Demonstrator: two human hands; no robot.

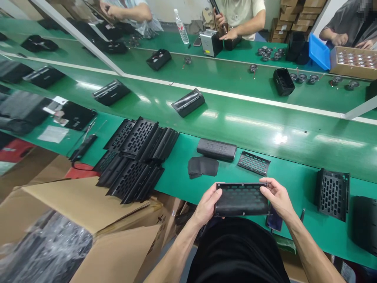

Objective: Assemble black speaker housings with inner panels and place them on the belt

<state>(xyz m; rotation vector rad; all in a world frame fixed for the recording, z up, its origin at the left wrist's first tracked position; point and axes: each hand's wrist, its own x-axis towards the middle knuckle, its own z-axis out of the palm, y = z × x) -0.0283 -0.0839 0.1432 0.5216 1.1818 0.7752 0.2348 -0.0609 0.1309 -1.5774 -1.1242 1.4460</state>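
Observation:
Between my two hands is a black curved speaker grille (242, 199), its inner side facing up and a dark mesh sheet over its slots. My left hand (206, 204) grips its left end, thumb on top. My right hand (277, 196) pinches the upper right corner between thumb and fingers. Just beyond lie a stack of black mesh sheets (203, 166), a mesh-covered grille (216, 149) and a bare slotted grille (254, 163) on the green bench. A phone (273, 218) lies partly hidden below my right hand.
Stacked black grilles (138, 137) stand left, beside an open cardboard box (118, 208) with plastic-wrapped contents. More grilles (332, 194) are at the right. A green conveyor (235, 125) carries black housings (188, 103) past the bench. Several people work across it, near a water bottle (181, 29).

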